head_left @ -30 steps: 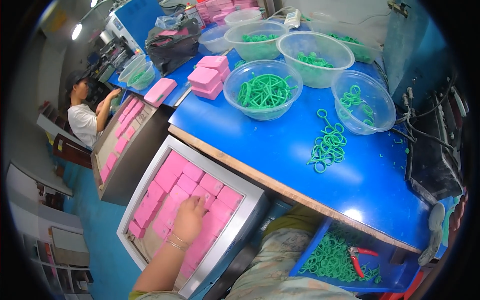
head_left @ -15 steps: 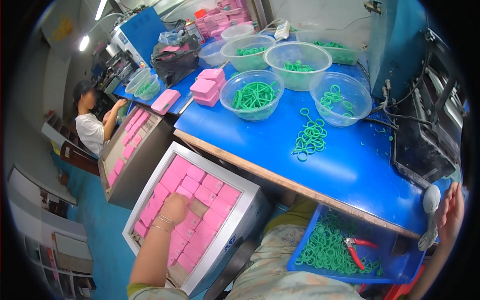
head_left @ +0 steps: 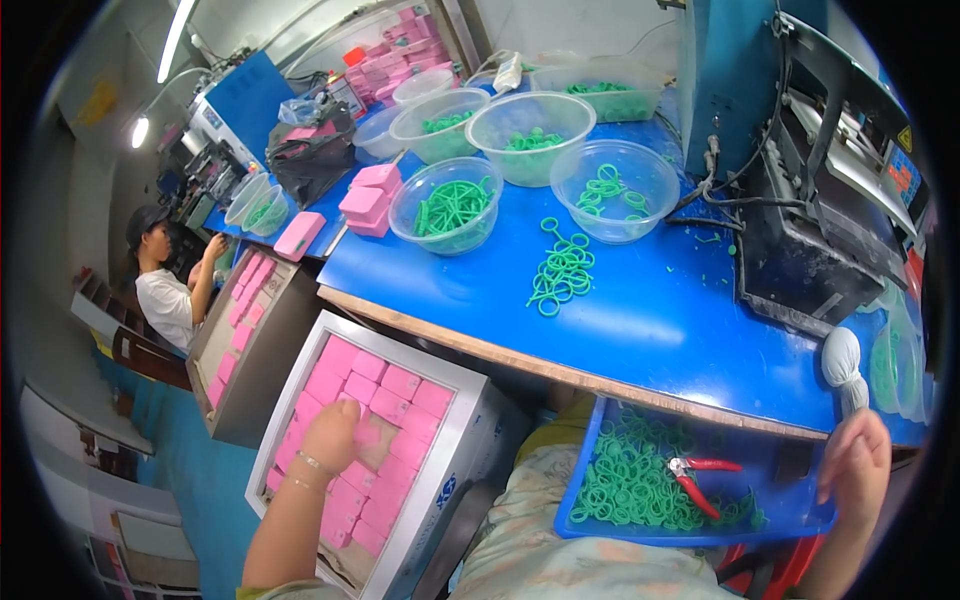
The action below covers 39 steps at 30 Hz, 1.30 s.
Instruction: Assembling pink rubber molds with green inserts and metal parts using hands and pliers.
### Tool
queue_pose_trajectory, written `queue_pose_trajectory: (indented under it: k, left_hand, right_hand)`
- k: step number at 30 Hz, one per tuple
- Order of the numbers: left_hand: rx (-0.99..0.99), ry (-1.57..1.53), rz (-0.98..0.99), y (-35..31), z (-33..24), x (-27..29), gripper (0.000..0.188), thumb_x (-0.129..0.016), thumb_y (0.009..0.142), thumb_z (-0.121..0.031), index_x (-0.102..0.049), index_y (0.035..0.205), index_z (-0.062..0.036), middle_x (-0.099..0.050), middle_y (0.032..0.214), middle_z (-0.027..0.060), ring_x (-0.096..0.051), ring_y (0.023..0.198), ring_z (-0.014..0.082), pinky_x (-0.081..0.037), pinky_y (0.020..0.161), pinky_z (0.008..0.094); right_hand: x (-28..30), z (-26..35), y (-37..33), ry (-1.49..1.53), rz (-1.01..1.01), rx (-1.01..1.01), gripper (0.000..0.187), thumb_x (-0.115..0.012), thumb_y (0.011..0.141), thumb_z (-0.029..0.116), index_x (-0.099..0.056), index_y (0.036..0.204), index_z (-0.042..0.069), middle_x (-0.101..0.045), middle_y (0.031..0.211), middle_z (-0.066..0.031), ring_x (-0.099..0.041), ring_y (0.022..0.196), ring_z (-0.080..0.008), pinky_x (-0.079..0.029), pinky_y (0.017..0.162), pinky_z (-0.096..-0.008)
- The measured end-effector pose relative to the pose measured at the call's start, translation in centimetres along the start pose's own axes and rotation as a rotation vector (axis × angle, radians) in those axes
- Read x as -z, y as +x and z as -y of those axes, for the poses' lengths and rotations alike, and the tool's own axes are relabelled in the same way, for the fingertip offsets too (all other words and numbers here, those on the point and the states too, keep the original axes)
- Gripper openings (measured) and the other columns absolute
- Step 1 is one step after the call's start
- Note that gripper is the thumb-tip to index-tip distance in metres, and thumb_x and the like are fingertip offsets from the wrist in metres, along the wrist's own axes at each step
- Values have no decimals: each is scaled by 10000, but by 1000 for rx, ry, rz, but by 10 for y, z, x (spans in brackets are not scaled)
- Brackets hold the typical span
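My left hand is closed over the white-rimmed carton packed with pink boxes. A blurred pink box shows at its fingertips, beside a gap where brown cardboard is seen. At the right, my right hand is raised past the table's front edge, fingers loosely bent and nothing visible in them. Just beyond it lies a tied white bundle. Nearer my lap, a blue tray holds many green ring pieces and red-handled cutters.
The blue table bears several clear bowls of green parts, a pile of green rings and stacked pink boxes. A dark machine stands right. Far left, a person works beside another carton.
The view has swung, so the table things appear further left. My right hand has come inward and its fingers have bent. My left hand stays over the carton, a pink box now blurred at its fingertips.
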<state>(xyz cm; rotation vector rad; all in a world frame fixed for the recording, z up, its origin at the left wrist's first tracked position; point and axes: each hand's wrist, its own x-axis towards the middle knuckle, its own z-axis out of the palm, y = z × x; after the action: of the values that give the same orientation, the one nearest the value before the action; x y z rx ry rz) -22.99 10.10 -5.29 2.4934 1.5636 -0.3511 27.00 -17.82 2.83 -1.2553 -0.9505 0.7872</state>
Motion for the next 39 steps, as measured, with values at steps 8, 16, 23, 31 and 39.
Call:
queue_pose_trajectory:
  k: [8,16,23,31,39]
  left_hand:
    - [-661,-1048,-162,-15,-214,66,513,-690,658,-37,-470,1122,-36,-516,996,98,-531,860,179,-449,738,306]
    - [-1105,-764,-320,1,-292,51,613,-803,577,-142,-445,1071,-94,-378,1238,200,-387,1175,365,-326,977,437]
    - [-970,-1384,339,12,-288,53,482,-820,623,-198,-434,899,-116,-415,1101,84,-392,1135,241,-291,994,382]
    - [-658,-2064,755,10,-298,41,311,-627,595,57,-435,702,-163,-471,966,38,-405,1046,228,-308,944,364]
    - [-560,-2155,868,11,-308,33,336,-624,570,68,-424,685,-175,-474,940,20,-411,1046,213,-313,945,344]
  right_hand:
    - [-113,-44,15,-148,547,129,413,-756,738,179,-449,972,31,-503,1128,-125,-559,1049,-207,-466,806,-284]
    - [-134,-59,5,132,233,-34,571,-750,741,309,-344,1034,35,-419,963,-73,-447,912,-131,-418,739,-298]
    - [-101,-37,19,-430,325,176,238,-590,849,226,-522,709,47,-510,598,-81,-527,532,-263,-392,471,-362]
    - [-99,-42,15,89,322,-13,249,-572,877,145,-544,654,39,-485,533,-42,-444,469,-131,-331,456,-280]
    - [-84,-48,11,228,383,-59,242,-534,877,59,-540,641,6,-519,506,-14,-479,455,-107,-354,447,-262]
